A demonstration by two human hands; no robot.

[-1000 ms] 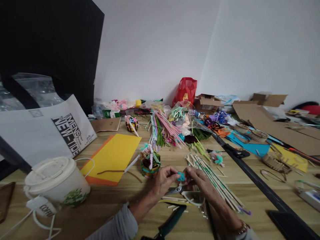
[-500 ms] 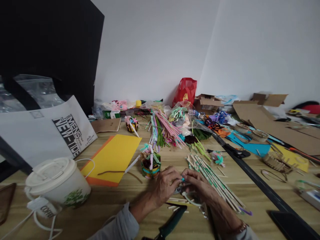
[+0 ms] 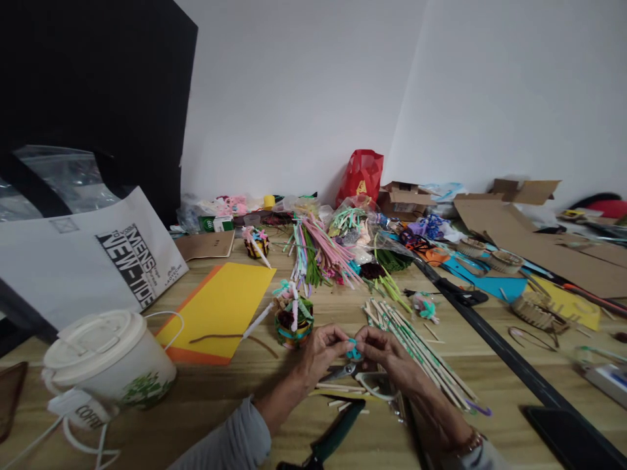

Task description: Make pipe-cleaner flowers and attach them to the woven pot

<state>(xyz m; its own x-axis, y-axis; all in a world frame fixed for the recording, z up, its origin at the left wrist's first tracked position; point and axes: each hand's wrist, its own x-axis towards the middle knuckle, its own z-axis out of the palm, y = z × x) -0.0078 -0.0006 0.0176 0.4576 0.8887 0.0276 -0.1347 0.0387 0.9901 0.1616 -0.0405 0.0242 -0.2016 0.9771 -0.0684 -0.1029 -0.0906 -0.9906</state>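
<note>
My left hand (image 3: 324, 349) and my right hand (image 3: 383, 352) meet at the middle of the table, fingertips pinched on a small turquoise piece of fuzzy pipe cleaner (image 3: 353, 352) with a bent or looped shape. Just below lie the metal blades of scissors (image 3: 343, 372) and a whitish loop, perhaps a handle (image 3: 375, 390). Several short wooden stick pieces (image 3: 340, 388) lie there too. A tool with dark green handles (image 3: 337, 434) lies nearer my body. Beyond my left hand stands a small decorated basket (image 3: 294, 323) with fuzzy flowers in it.
Long wooden sticks with green marks (image 3: 416, 352) lie right of my hands. Yellow paper (image 3: 230, 300) and a white lidded cup (image 3: 108, 362) are at left. Pink and green pipe cleaners (image 3: 323, 251) fill the back; a black strip (image 3: 509, 346) crosses the right side.
My hands have spread slightly apart, and more of the turquoise piece shows between them. The scissor blades below are more exposed. The view has shifted a little.
</note>
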